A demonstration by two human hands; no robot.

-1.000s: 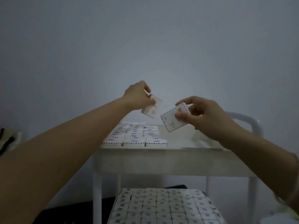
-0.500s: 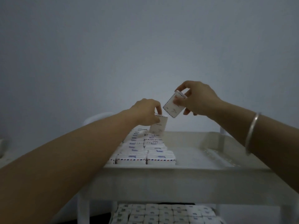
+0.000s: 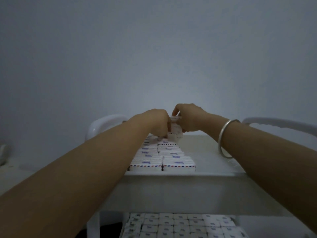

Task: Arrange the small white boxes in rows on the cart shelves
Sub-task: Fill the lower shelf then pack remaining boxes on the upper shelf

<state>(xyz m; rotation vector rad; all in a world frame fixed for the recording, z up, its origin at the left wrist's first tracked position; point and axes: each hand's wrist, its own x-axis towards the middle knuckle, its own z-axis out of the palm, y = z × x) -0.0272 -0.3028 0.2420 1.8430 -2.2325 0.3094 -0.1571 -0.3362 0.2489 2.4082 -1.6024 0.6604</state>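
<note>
1 small box [image 3: 176, 129], likely light stiff card, sits pinched by its edges in our right hand [image 3: 190, 120] at the top shelf's [image 3: 202, 152] far end; our left hand's [image 3: 154, 123] hold we cannot tell.

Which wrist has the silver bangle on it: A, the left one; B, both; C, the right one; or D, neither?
C: the silver bangle sits on the forearm behind the right hand, which pinches a small box; the wrist of the left hand is bare.

White boxes [image 3: 178, 164] — red-blue dashed edging
</note>
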